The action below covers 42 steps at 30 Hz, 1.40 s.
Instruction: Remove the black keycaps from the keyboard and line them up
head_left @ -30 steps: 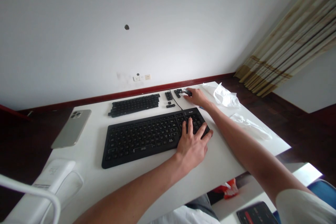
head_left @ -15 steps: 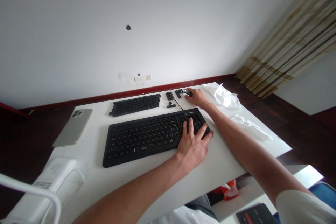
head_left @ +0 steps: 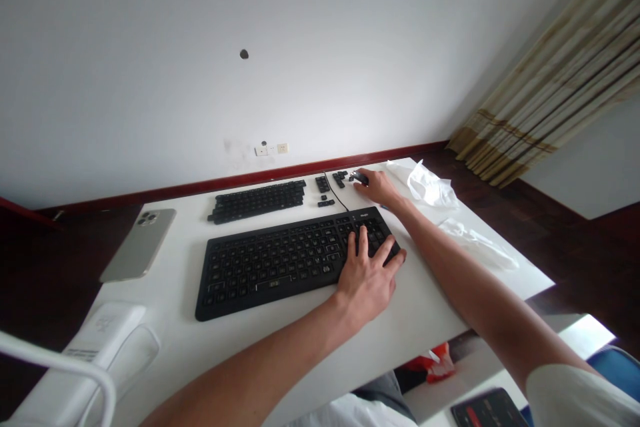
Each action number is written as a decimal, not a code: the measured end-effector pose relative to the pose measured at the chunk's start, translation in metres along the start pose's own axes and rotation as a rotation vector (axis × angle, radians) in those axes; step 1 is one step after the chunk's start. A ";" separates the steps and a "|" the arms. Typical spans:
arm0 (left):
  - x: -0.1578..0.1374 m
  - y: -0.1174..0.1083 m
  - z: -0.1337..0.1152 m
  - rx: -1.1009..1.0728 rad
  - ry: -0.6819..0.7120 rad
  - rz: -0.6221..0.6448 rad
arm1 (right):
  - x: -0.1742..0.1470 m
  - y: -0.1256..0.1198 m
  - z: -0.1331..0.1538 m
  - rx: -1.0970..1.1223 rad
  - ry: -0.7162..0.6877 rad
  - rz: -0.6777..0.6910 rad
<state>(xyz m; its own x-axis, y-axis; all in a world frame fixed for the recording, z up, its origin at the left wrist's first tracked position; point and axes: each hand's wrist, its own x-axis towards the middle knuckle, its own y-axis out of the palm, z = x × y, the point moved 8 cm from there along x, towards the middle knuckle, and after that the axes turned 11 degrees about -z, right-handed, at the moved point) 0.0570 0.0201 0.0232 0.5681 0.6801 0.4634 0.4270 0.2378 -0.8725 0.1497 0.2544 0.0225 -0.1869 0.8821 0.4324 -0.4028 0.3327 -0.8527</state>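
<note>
Keyboard (head_left: pixel 275 263) under left hand (head_left: pixel 364 280), tool (head_left: pixel 361 177) in right hand (head_left: pixel 376 188) — near keycaps (head_left: pixel 341 180)

The white table (head_left: pixel 183 267) bears keyboard (head_left: pixel 275 261), keycaps (head_left: pixel 260 201), phone (head_left: pixel 140 245).

A beige curtain (head_left: pixel 545 80) hangs beside a pale wall (head_left: pixel 150 80) above dark flooring (head_left: pixel 540 230).

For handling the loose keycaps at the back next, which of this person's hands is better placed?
Probably the right hand: it holds a small tool right beside loose keycaps. The left hand is spread on the keyboard, farther from them.
</note>
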 end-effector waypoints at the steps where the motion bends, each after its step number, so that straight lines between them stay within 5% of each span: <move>1: 0.000 0.000 0.000 -0.001 0.001 0.000 | 0.000 0.000 0.000 -0.001 0.001 0.001; 29: 0.000 0.000 0.001 0.009 -0.003 0.004 | 0.006 0.011 -0.017 0.028 0.099 -0.055; 42: 0.000 0.001 0.000 -0.011 -0.002 0.002 | -0.013 -0.013 0.009 0.042 0.028 -0.108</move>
<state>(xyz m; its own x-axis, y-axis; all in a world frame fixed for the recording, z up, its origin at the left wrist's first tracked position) 0.0570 0.0204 0.0218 0.5677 0.6821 0.4609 0.4335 0.2283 -0.8717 0.1492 0.2356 0.0307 -0.1154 0.8512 0.5120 -0.4563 0.4125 -0.7884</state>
